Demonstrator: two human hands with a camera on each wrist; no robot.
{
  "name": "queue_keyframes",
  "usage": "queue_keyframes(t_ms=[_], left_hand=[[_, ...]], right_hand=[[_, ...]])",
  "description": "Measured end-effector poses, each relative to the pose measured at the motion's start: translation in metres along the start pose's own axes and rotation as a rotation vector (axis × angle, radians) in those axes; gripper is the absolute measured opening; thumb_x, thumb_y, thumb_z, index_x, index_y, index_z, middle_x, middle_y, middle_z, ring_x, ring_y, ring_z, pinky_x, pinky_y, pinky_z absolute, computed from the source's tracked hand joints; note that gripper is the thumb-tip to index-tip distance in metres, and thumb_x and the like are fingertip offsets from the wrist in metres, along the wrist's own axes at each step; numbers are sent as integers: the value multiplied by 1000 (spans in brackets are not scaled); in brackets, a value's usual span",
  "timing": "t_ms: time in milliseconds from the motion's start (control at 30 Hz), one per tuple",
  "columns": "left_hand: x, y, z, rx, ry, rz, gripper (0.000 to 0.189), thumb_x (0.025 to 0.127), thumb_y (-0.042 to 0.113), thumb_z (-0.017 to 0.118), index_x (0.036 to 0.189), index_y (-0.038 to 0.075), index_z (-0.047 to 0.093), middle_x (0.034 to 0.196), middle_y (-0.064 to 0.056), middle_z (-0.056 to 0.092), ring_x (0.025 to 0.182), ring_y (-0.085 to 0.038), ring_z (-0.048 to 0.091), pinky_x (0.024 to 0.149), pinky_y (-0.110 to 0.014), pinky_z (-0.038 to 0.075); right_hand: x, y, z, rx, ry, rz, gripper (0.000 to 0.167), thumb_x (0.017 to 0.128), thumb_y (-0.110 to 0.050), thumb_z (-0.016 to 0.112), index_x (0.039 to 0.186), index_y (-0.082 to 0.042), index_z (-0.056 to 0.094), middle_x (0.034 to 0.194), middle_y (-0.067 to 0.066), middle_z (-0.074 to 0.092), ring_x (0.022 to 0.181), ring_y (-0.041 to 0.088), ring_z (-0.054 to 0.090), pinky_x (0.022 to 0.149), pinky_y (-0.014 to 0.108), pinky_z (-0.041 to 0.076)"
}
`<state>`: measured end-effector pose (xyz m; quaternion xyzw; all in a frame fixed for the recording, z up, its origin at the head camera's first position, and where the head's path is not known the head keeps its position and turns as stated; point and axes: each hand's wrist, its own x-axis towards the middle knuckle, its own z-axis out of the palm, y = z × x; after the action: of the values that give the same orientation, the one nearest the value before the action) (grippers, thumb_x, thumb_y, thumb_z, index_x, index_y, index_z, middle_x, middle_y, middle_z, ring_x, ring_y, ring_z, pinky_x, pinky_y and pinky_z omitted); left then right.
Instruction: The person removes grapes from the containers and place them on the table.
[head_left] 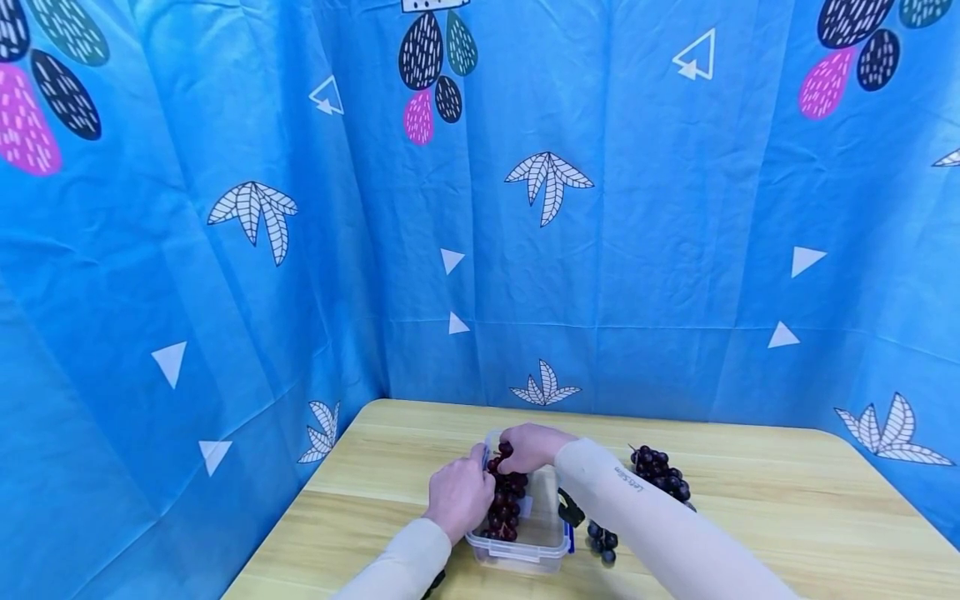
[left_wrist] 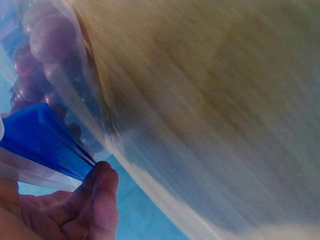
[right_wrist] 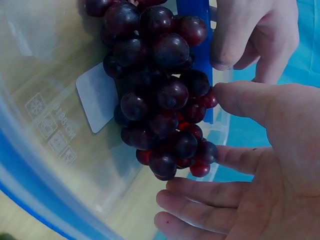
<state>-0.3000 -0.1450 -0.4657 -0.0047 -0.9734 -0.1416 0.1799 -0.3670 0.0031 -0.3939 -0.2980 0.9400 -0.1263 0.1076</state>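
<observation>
A clear plastic food box (head_left: 522, 552) with blue flaps stands on the table, and a bunch of dark red grapes (head_left: 507, 504) lies along its left side. My left hand (head_left: 459, 493) grips the box's left side, its fingertips at the lower edge of a blue flap (left_wrist: 42, 135). My right hand (head_left: 534, 446) reaches over the far end of the box. In the right wrist view, the thumb and index fingertip of the right hand (right_wrist: 280, 165) touch the end of the bunch, and the other fingers extend beneath it, fairly straight.
To the right of the box lies another bunch of dark grapes (head_left: 660, 475), partly behind my right forearm. More dark grapes (head_left: 602, 542) show between the box and that forearm. A blue patterned curtain (head_left: 637, 250) hangs behind and left of the wooden table (head_left: 780, 475).
</observation>
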Motion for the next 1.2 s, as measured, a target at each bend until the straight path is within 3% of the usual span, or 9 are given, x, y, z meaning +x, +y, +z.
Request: queue_keyframes(t_ms=[200, 400, 567, 833, 967, 1200], left_hand=[[-1, 0, -1, -5, 4, 6, 48, 92, 26, 60, 137, 9, 58, 101, -14, 74, 79, -27, 70, 60, -43, 54], [-2, 0, -2, -2, -1, 6, 48, 93, 25, 59, 137, 9, 58, 99, -13, 74, 76, -25, 69, 58, -42, 54], [-1, 0, -1, 5, 7, 5, 48, 92, 25, 60, 137, 8, 59, 98, -13, 74, 74, -24, 69, 57, -41, 54], [-1, -1, 2, 13, 9, 0, 48, 91, 26, 60, 137, 10, 59, 96, -12, 74, 74, -25, 69, 57, -41, 53], [0, -1, 2, 9, 11, -3, 48, 91, 26, 60, 136, 10, 59, 97, -12, 74, 76, -26, 70, 59, -42, 54], [0, -1, 1, 9, 8, -5, 48, 91, 26, 60, 137, 10, 59, 98, -13, 75, 78, -26, 70, 61, -43, 55]], right_hand=[[6, 0, 4, 14, -13, 33, 56, 90, -38, 71, 138, -11, 59, 127, 6, 67, 114, 22, 63, 100, 43, 51], [9, 1, 6, 60, -14, 31, 40, 94, -41, 66, 120, -11, 61, 99, 3, 66, 86, 17, 60, 82, 39, 51], [13, 0, 8, 97, -7, 21, 28, 99, -37, 60, 109, -11, 58, 86, 0, 59, 76, 15, 55, 73, 36, 47], [21, -1, 13, 78, 8, 18, 19, 104, -22, 50, 114, -8, 59, 97, 6, 65, 80, 17, 58, 75, 37, 50], [23, 0, 16, 26, 22, -3, 21, 102, -18, 54, 117, -8, 64, 105, 7, 69, 86, 17, 59, 81, 37, 51], [26, 2, 20, 28, 35, -18, 20, 98, -17, 60, 116, -10, 67, 105, 4, 70, 87, 17, 58, 82, 36, 50]])
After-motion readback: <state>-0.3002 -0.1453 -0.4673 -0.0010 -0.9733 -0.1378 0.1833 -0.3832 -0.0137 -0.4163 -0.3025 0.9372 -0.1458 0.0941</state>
